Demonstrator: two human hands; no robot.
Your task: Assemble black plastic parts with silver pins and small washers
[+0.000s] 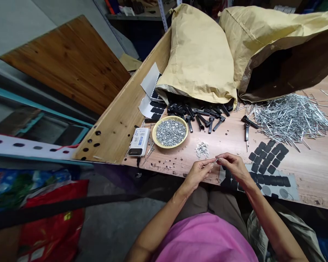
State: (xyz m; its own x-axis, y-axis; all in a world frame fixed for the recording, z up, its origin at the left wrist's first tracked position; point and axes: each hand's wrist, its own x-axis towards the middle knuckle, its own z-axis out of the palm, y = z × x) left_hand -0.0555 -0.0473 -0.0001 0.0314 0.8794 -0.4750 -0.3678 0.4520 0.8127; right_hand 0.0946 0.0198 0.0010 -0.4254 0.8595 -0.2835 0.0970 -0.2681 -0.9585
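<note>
My left hand (198,175) and my right hand (233,166) meet above the front edge of the table, fingertips pinched together. Between them is a small, thin silvery metal piece (216,160), mostly covered by the fingers; its exact kind is unclear. Just beyond the left fingertips lies a little heap of small metal nuts or washers (202,150). A yellow bowl (156,141) filled with similar small parts stands farther left. Black rounded pads (268,160) lie to the right of my right hand, some on a pale backing sheet (293,189) partly beneath that hand.
Black plastic parts (205,116) spill from a large paper sack (199,54); a second sack (251,32) gapes open beside it. Thin metal rods (289,118) are heaped at right. A white device (139,141) with a cable sits near the wooden side board (120,120).
</note>
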